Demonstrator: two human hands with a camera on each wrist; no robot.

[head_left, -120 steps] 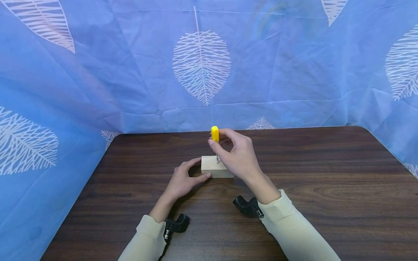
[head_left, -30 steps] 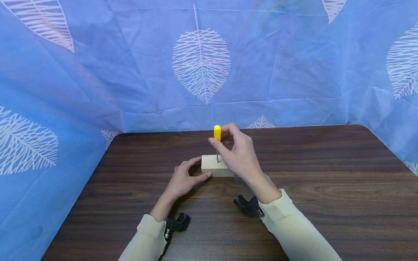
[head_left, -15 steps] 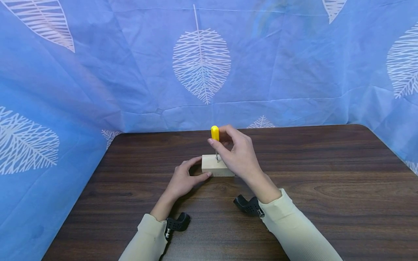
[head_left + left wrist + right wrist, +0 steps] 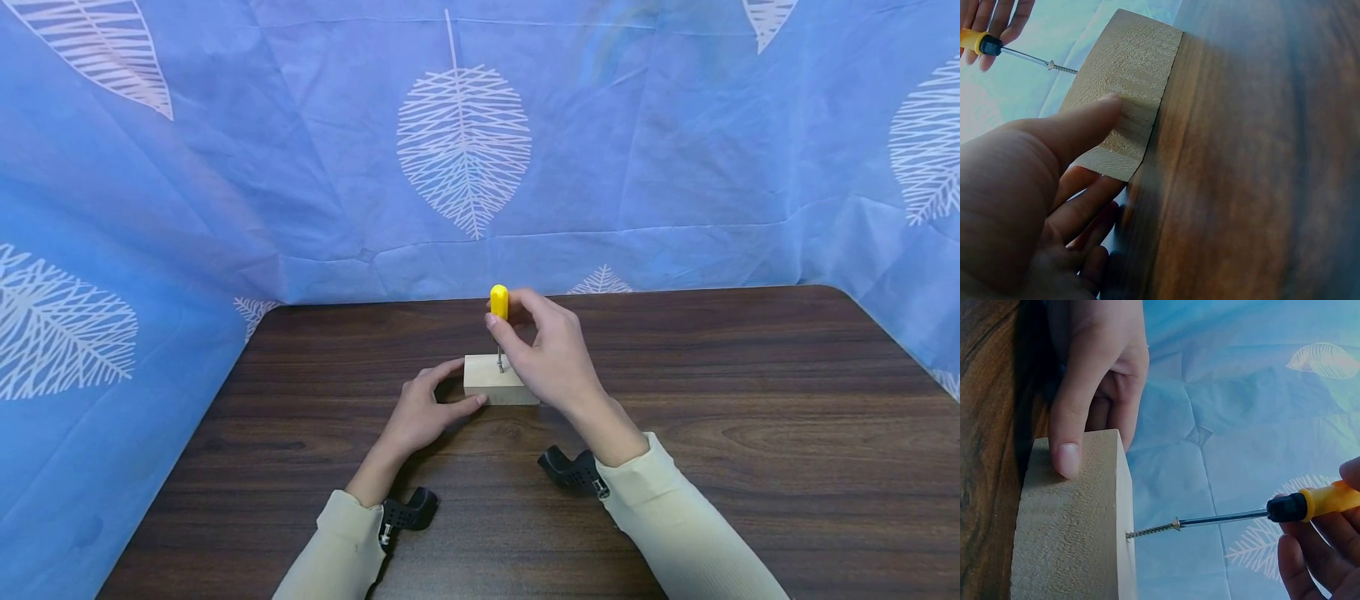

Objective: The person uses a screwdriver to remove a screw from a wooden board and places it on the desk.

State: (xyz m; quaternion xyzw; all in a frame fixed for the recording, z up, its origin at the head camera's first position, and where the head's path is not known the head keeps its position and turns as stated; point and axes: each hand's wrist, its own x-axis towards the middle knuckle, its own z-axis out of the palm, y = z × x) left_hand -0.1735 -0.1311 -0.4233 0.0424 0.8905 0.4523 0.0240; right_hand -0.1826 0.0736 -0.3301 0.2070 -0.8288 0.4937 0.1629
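Note:
A pale wooden block [image 4: 491,386] lies on the table. My left hand [image 4: 420,414] grips its left end, thumb on the near side and fingers behind. From the block's top face a screw [image 4: 1154,530] stands up, most of its threaded shank showing. My right hand [image 4: 555,354] holds a screwdriver [image 4: 499,302] with a yellow handle and black collar, pinched between thumb and fingers. Its thin metal shaft [image 4: 1025,56] points down, and the tip meets the screw head. The block's right part is hidden behind my right hand in the head view.
The dark wood-grain table [image 4: 750,433] extends on all sides of the block. Behind it hangs a blue cloth [image 4: 315,150] with white leaf prints. Black wrist mounts [image 4: 411,510] stick out from both sleeves.
The screwdriver handle has leaned left and come back to nearly upright, with my right thumb and fingers shifting on it. My left hand and the block stay in place.

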